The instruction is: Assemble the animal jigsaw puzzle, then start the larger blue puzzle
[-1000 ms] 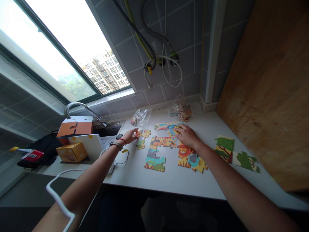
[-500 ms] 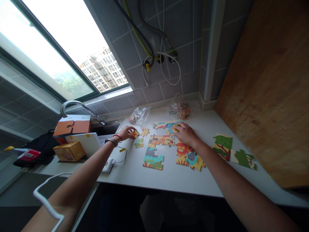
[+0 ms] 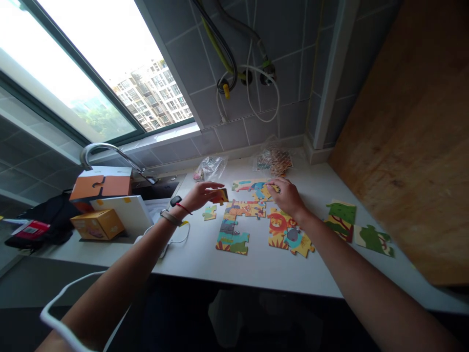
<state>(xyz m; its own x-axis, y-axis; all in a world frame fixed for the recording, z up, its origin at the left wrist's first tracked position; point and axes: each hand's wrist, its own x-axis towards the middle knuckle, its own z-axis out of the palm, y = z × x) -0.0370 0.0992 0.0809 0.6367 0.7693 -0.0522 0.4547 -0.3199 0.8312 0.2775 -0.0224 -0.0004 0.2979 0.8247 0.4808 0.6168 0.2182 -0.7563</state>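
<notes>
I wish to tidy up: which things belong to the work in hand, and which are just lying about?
In the work:
yellow-orange flat cardboard puzzle piece, in the left hand
joined animal-printed cardboard puzzle strip, partly under the right hand
green tree-printed cardboard puzzle pieces

Apparently just lying about:
small yellow cardboard box
soft black bag

The puzzle pieces [image 3: 236,246] look like matt printed card on a smooth, faintly glossy counter [image 3: 256,274]. At left, the tap [image 3: 106,146] is shiny metal; the far bag [image 3: 217,167], crinkled clear plastic; the right panel [image 3: 414,146], wood.
</notes>
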